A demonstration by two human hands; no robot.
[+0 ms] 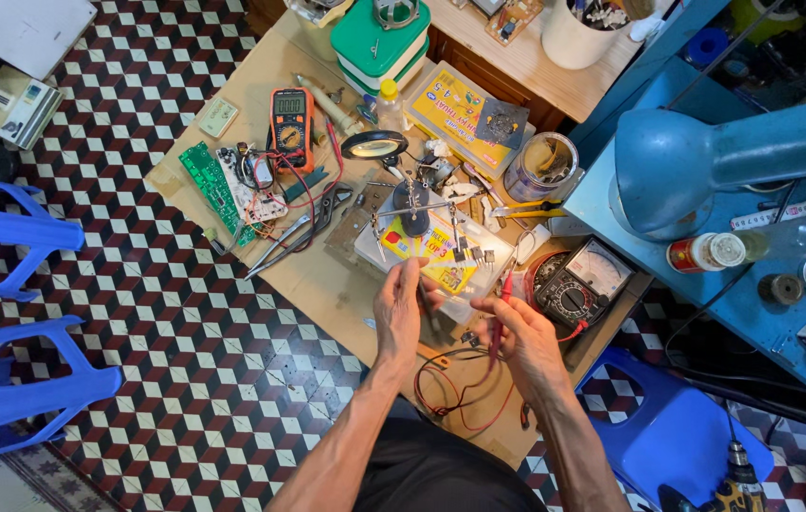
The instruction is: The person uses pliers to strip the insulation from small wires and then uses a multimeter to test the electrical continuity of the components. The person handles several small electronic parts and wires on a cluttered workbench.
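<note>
The left hand [399,308] is pinching a small part over the yellow flat box [426,248]; the right hand [524,337] is pinching a red probe [501,308]. Another yellow box [455,112] is lying behind, beside a green-lidded tub [376,40].

Two multimeters [292,128] [581,283], two blue stools [5,237] [24,389], one green circuit board [215,192], one lamp [706,166].
</note>
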